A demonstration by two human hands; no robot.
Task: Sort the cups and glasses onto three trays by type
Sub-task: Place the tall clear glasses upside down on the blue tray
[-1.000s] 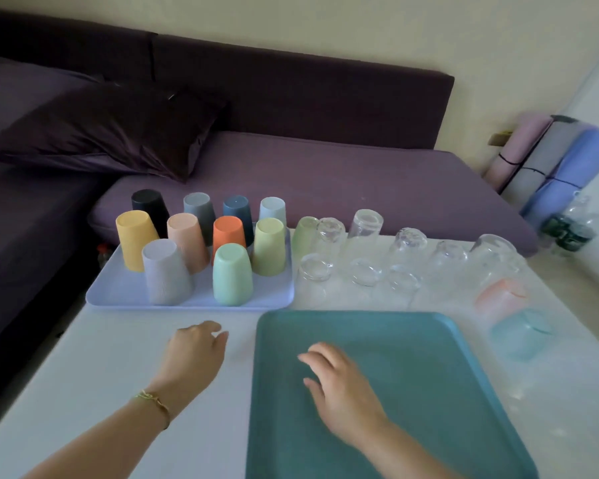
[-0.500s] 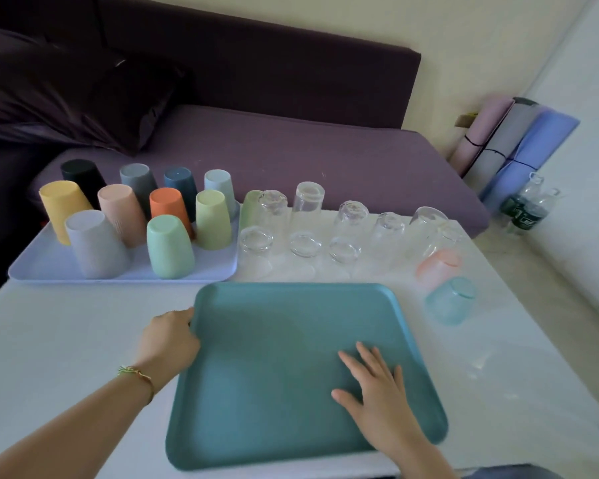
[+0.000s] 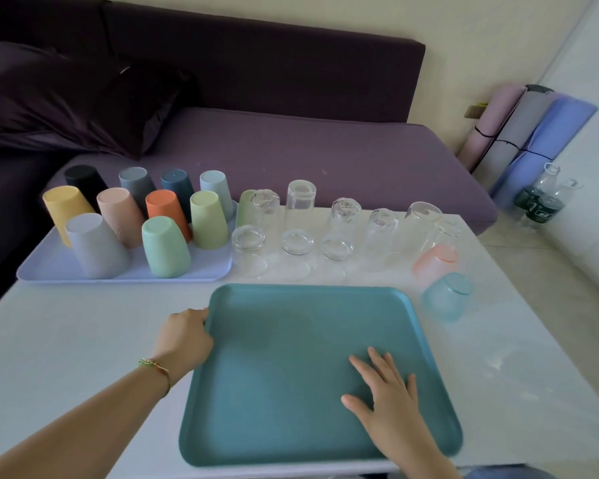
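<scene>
A teal tray [image 3: 291,357] lies in front of me on the white table [image 3: 66,340] and holds nothing. My left hand [image 3: 184,337] grips its left rim near the far corner. My right hand [image 3: 384,392] presses flat on the tray's right half, fingers straight. A lilac tray [image 3: 49,267] at the far left carries several upturned coloured plastic cups [image 3: 165,247]. Several clear glasses [image 3: 298,216] stand upside down behind the teal tray. A frosted pink glass [image 3: 436,261] and a frosted blue glass [image 3: 446,299] stand to its far right.
A purple sofa [image 3: 325,150] with a dark cushion [image 3: 66,108] runs behind the table. Rolled mats [image 3: 519,133] lean in the right corner, with plastic bottles [image 3: 540,202] on the floor beside them. One pale green cup [image 3: 246,205] stands off the lilac tray beside the glasses.
My left hand has gone from the table to the teal tray's left rim. My right hand has slid towards the near right of the tray and flattened.
</scene>
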